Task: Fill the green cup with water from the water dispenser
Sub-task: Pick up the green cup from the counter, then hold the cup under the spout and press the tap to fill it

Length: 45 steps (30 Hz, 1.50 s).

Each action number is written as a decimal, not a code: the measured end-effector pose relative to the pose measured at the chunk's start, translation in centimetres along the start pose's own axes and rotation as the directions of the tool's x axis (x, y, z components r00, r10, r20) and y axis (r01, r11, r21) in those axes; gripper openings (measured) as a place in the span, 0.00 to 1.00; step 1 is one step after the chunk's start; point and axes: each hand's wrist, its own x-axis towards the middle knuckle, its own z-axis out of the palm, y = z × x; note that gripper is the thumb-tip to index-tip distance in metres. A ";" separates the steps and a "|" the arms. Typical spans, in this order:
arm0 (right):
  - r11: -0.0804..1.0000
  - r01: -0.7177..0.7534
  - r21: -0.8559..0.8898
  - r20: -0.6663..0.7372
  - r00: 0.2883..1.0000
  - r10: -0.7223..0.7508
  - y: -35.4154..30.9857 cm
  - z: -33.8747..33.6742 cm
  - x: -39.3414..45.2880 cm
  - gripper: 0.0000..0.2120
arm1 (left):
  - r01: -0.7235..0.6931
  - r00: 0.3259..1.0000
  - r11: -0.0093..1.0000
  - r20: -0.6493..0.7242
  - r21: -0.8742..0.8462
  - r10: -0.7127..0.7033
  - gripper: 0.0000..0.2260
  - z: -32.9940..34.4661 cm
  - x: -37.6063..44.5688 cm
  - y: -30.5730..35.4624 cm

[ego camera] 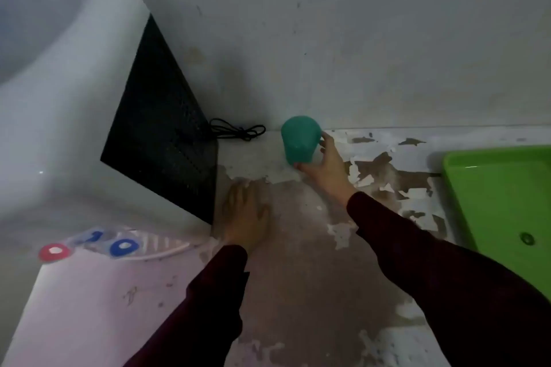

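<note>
A green cup (299,140) stands upside down on the worn counter, close to the wall. My right hand (326,162) wraps around its lower right side, thumb under the front and fingers behind. My left hand (246,213) lies flat on the counter, fingers spread, empty, beside the water dispenser (59,128). The dispenser is white with a black perforated side panel (162,131). Its red tap (54,252) and blue tap (123,247) show at the lower left.
A black cable (238,129) lies coiled between the dispenser and the cup. A bright green basin (504,197) sits at the right edge. The counter surface (313,277) has peeling paint. A grey wall (357,39) closes the back.
</note>
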 end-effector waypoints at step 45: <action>0.996 -0.083 0.022 0.374 0.925 0.069 -5.0 18.2 -21.8 0.18 | 0.044 0.990 0.581 -0.044 -0.812 -0.136 0.29 -9.0 -17.6 -16.1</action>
